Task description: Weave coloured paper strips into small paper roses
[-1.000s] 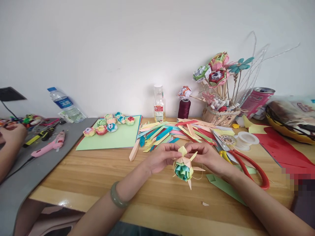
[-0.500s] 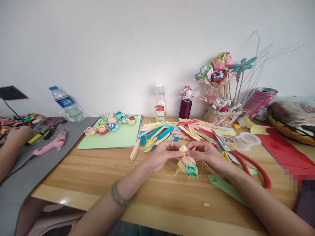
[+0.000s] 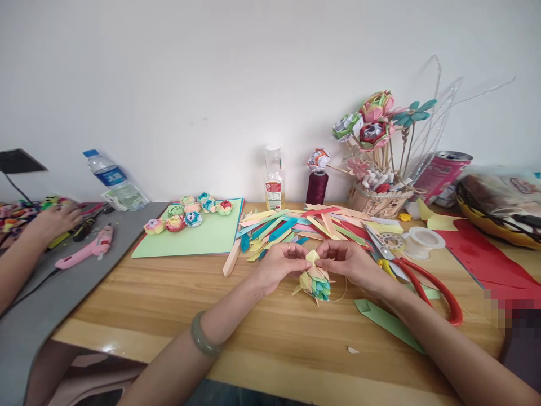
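Note:
Between my two hands hangs a paper flower (image 3: pixel 318 286) with green and blue inner petals and peach and yellow outer ones. My left hand (image 3: pixel 284 264) pinches a pale yellow petal at its top from the left. From the right, my right hand (image 3: pixel 343 260) pinches the same petal, fingertips nearly touching the left ones. A thin thread loops out below my right hand. Behind the hands lies a pile of folded paper strips (image 3: pixel 291 225). Red-handled scissors (image 3: pixel 435 285) and a green paper strip (image 3: pixel 391 326) lie beside my right forearm.
Finished paper flowers sit on a green sheet (image 3: pixel 186 243) at the left. A bottle (image 3: pixel 274 180), a purple thread spool (image 3: pixel 316 188) and a flower basket (image 3: pixel 379 202) stand along the wall. Another person's hand (image 3: pixel 53 223) is at far left, near a pink glue gun (image 3: pixel 87 250).
The flower has swung slightly left and turned beneath my fingers, which keep their pinch. The other person's hand has moved right and its fingers have spread.

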`<state>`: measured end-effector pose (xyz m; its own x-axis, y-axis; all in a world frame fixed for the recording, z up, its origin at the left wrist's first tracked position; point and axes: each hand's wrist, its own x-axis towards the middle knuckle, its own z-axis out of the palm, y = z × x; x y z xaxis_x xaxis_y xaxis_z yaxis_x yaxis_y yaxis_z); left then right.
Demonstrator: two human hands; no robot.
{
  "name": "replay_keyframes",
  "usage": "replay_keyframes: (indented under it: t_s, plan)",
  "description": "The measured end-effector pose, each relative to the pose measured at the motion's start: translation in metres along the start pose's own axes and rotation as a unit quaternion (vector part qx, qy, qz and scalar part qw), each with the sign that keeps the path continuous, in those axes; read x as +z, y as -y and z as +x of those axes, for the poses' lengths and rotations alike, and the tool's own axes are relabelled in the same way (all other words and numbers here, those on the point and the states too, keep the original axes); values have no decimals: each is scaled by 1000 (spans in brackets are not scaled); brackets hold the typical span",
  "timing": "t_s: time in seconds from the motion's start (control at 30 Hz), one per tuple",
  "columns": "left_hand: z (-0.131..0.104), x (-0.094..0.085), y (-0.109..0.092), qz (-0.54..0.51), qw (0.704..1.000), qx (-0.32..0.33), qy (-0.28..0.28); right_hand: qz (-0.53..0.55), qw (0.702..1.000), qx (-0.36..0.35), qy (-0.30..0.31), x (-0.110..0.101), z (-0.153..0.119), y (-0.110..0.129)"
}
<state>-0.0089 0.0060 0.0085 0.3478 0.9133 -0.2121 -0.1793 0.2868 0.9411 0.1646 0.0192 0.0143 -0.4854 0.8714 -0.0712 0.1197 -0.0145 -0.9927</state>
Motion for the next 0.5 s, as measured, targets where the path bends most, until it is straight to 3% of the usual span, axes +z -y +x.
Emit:
replay_keyframes:
  t_s: [0.5]
  plan:
    - [-2,4,-2,69,997,34,-32,-46,999,-9,17,3,0,3]
